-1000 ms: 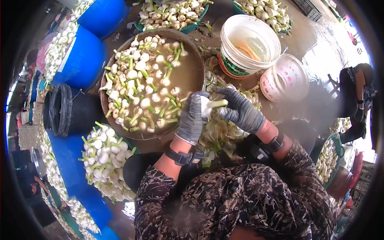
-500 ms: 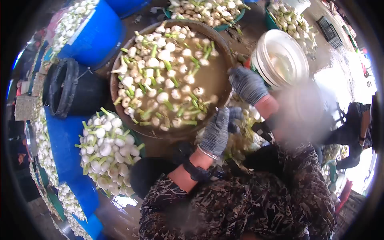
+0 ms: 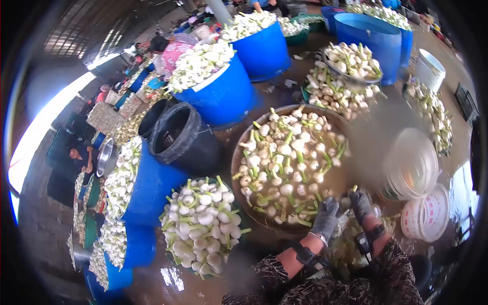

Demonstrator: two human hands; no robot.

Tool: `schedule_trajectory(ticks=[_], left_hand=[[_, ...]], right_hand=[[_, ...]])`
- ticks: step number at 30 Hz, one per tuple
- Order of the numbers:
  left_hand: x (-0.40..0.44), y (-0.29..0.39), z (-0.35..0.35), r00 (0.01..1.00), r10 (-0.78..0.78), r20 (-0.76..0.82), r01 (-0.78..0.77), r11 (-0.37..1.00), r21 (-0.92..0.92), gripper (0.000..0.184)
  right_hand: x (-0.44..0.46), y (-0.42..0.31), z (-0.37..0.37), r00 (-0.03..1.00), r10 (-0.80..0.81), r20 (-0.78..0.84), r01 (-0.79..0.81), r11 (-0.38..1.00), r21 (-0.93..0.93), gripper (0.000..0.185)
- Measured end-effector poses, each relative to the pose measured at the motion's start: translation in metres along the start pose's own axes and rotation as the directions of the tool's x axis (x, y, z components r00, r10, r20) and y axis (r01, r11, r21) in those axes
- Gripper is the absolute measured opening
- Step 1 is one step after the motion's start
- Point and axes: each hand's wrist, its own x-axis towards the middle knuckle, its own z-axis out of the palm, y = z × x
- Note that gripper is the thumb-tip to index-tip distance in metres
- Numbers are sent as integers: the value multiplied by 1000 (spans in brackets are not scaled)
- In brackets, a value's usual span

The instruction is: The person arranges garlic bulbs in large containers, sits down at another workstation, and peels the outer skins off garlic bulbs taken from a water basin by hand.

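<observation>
My left hand point(image 3: 325, 219), in a grey glove, is at the lower right rim of a wide round tub point(image 3: 238, 168) of murky water. Garlic bulbs with green stems point(image 3: 284, 148) float in it. Just to the right, my right hand point(image 3: 361, 205), gloved too, is beside the same rim, with a small pale-green tip showing at its fingers. What either hand holds is too small or hidden to tell. Pale peelings point(image 3: 351, 244) lie below my hands. A heap of cleaner white garlic point(image 3: 203, 223) stands left of them.
Blue tubs point(image 3: 218, 96) heaped with garlic stand behind and left. A black bucket point(image 3: 185, 137) is beside the round tub. At right are a white bucket point(image 3: 414, 162) and a tipped white pail point(image 3: 426, 213). People point(image 3: 81, 155) sit farther off. A blur covers part of the view.
The view has swung up and left, showing more tubs and people. The white garlic bulb held between my hands one second ago is no longer seen there. My hands have come closer together since half a second ago.
</observation>
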Motion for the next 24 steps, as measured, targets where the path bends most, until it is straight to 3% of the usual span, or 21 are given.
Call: schedule_trajectory(ticks=[1,3,4,5,6,7,8,9,11,12,13,15,16,17,19,20,21,22,24], left_hand=[[-11,27,12,983,-146,112,154,985,-74,43],[-22,49,31,871,-384,305,448,877,-174,46],[-31,43,43,905,-241,351,348,895,-281,42],[-28,28,46,918,-194,345,300,910,-286,39],[-29,30,52,905,-210,370,329,896,-298,38],[-32,25,53,879,-260,400,394,869,-301,38],[-37,25,58,897,-189,400,326,893,-309,38],[-41,30,64,888,-211,409,363,868,-339,37],[-42,30,67,868,-252,427,389,880,-272,34],[-43,29,68,883,-242,402,357,903,-240,32],[-44,30,71,877,-244,413,361,903,-232,32],[-45,34,77,934,-181,308,210,976,-63,35],[-46,35,80,940,-169,297,179,984,-5,34],[-46,32,81,936,-177,304,186,983,0,34],[-45,27,81,943,-160,292,144,987,75,34],[-48,30,86,952,-109,285,86,992,93,23],[-21,20,73,873,-121,472,-147,858,493,13],[-35,42,87,837,114,536,-528,426,735,11],[-35,17,75,884,253,393,-450,690,567,18]], right_hand=[[-10,-3,-13,985,-165,-40,122,852,-510,18],[-67,-66,-53,992,-81,-94,83,996,17,20],[-76,-63,-51,990,-2,-140,34,973,227,20],[-84,-85,-66,949,314,-25,-283,885,370,21],[-81,-54,-48,968,198,-154,-136,929,344,21],[-82,-34,-45,981,-15,-196,64,967,247,23],[-84,-21,-51,976,-152,-158,148,988,-35,28],[-83,-11,-49,984,-123,-130,127,992,20,33],[-101,-4,-63,982,-98,-159,59,970,-236,28],[-114,-28,-77,927,276,-252,-199,935,293,22],[-125,-29,-82,922,283,-263,-201,933,297,22],[-143,-31,-94,828,2,-560,127,973,191,20],[-153,-37,-100,818,-71,-571,121,991,50,17],[-157,-41,-101,815,-61,-576,112,992,53,17],[-159,-47,-102,836,-145,-529,100,989,-112,13],[-158,-49,-100,831,-140,-538,96,989,-109,10],[-161,-48,-99,852,-86,-516,24,992,-125,10],[-158,-48,-96,866,-75,-494,7,990,-138,10],[-153,-51,-93,855,-141,-498,52,981,-188,12]])
